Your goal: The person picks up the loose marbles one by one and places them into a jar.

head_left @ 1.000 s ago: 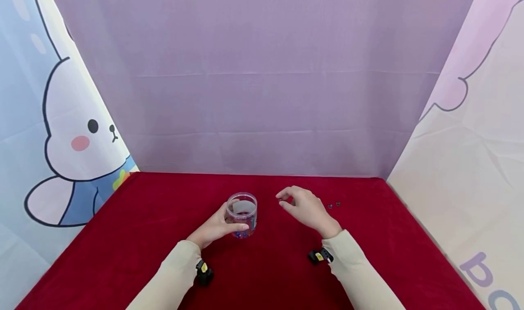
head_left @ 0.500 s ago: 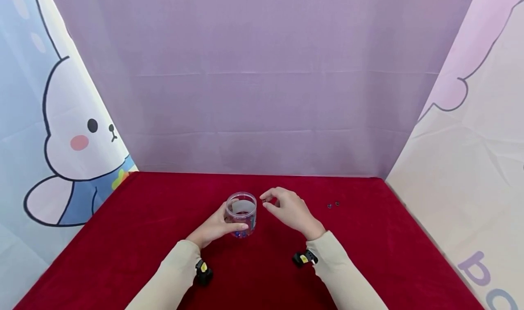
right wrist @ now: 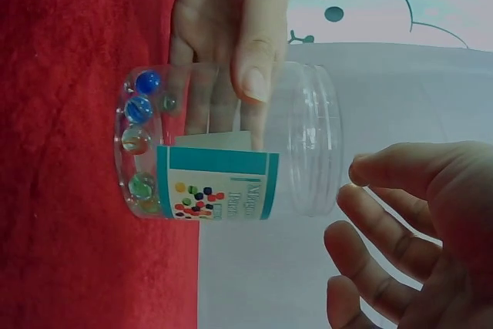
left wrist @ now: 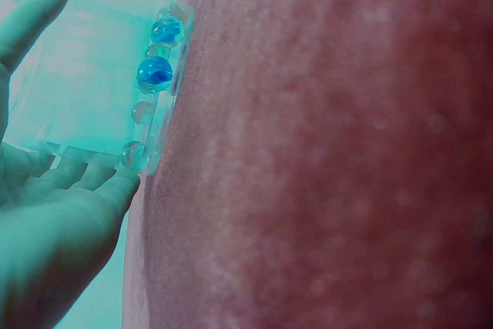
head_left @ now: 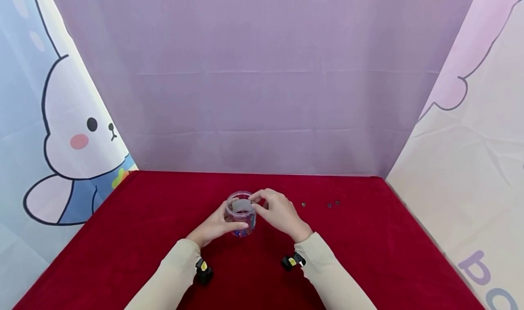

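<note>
My left hand [head_left: 217, 226] grips a clear plastic jar [head_left: 241, 231] round its side, thumb in front. The jar's mouth faces up, with no lid on it. Inside, blue and clear glass marbles [right wrist: 139, 109] lie at the bottom, and a printed label [right wrist: 219, 182] shows on the wall. At the rim's right side is my right hand [head_left: 278, 212], its thumb and forefinger tips nearly meeting in a pinch. The small dark marble between those fingertips is mostly hidden now. In the left wrist view, my left fingers [left wrist: 77, 175] wrap the jar below its marbles [left wrist: 154, 73].
Three loose marbles lie on the red cloth to the right: one nearer marble [head_left: 304, 204] and a pair of marbles [head_left: 333, 204] farther right. A purple curtain [head_left: 262, 82] hangs behind the red-covered table [head_left: 163, 196], with printed cloths at both sides.
My right hand has moved left from beside the loose marbles to the jar's rim, keeping its pinch. A third loose marble has come into view behind it. My left hand and jar stay put.
</note>
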`<state>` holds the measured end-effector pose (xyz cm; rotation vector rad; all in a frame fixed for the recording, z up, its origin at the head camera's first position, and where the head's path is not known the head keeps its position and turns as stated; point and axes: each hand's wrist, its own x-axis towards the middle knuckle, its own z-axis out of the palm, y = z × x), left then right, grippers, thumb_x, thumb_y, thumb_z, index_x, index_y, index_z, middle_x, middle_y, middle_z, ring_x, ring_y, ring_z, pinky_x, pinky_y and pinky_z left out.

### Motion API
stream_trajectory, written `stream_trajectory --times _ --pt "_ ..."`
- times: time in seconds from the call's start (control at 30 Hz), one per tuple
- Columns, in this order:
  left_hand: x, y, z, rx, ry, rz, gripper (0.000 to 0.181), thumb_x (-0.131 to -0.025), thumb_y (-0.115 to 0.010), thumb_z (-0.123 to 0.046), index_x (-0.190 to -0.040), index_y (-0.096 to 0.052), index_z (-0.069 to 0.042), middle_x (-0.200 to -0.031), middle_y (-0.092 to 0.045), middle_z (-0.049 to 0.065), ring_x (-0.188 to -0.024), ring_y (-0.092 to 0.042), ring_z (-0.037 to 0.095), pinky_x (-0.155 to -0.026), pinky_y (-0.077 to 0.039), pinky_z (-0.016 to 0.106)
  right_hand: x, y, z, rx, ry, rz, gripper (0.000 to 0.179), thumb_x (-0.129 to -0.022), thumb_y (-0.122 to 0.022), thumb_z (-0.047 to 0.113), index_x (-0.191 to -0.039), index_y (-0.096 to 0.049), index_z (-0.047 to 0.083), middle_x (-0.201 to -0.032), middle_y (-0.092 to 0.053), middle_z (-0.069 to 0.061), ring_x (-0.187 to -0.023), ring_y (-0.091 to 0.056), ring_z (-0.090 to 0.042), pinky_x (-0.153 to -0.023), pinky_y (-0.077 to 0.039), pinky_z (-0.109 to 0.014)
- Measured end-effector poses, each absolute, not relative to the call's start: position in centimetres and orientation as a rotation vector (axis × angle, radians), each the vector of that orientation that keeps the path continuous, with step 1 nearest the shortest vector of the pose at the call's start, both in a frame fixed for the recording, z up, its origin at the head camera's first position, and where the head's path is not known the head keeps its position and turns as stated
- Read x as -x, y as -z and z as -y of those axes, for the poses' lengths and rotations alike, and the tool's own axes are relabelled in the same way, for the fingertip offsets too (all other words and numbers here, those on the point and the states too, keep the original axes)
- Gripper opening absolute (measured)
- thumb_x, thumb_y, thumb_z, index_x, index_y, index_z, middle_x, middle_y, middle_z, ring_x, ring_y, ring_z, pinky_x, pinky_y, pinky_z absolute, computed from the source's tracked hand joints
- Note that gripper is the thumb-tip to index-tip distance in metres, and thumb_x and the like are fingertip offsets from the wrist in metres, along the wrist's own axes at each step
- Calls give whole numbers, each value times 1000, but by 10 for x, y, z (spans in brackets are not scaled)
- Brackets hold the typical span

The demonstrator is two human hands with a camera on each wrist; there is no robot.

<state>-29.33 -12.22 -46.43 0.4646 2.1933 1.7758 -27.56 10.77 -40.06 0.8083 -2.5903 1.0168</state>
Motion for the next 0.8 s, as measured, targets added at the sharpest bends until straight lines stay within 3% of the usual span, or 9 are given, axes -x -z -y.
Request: stream_trajectory --times 0.2,0.47,0.8 --pt "293 464 121 -466 -1767 -2190 91 -88 -80 -28 -157 -21 -15 -146 -44 10 -133 -42 30 -106 -42 52 277 404 -105 -806 -1031 2593 21 -96 -71 17 -116 -72 14 -104 -64 4 -73 -57 -11 -58 -51 -25" --pt "293 465 122 -487 -1775 -2189 90 -89 -79 -26 -157 -21 -15 -147 -44 9 -133 -44 29 -106 -41 51 276 402 -103 -823 -1043 2584 27 -96 -70 18 -123 -70 12 -107 -64 -1 -73 -57 -14 -55 -50 -25" --pt "294 464 122 -484 -1777 -2191 91 -89 -80 -25 -157 -21 -14 -146 -45 10 -132 -45 29 -106 -40 52 273 400 -108 -813 -1035 2562 25 -95 -71 18 -120 -70 13 -112 -65 0 -75 -58 -10 -56 -51 -25"
